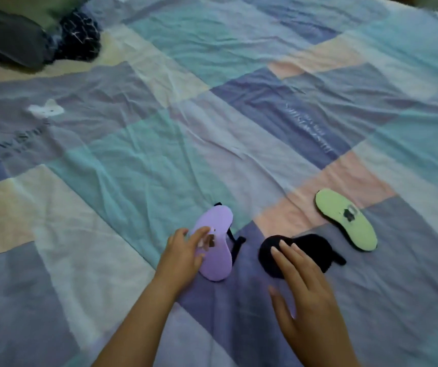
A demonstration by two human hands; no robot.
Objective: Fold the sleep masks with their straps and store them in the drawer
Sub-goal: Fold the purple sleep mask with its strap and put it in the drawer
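Observation:
Three sleep masks lie on the bed near its front. A purple mask (pixel 216 256) with a black strap sticking out at its right lies at centre. My left hand (pixel 183 254) rests on its left edge, fingers spread over its small printed patch. A black mask (pixel 310 251) lies to the right of it. My right hand (pixel 302 284) hovers flat over the black mask's near left part, fingers apart, fingertips over the fabric. A light green mask (pixel 345 221) lies further right, untouched. No drawer is in view.
The bed is covered by a wrinkled patchwork sheet (pixel 159 144) in blue, teal, pink and cream. A dark grey pillow (pixel 9 38) and a dark patterned bundle of cloth (pixel 80 35) sit at the far left corner.

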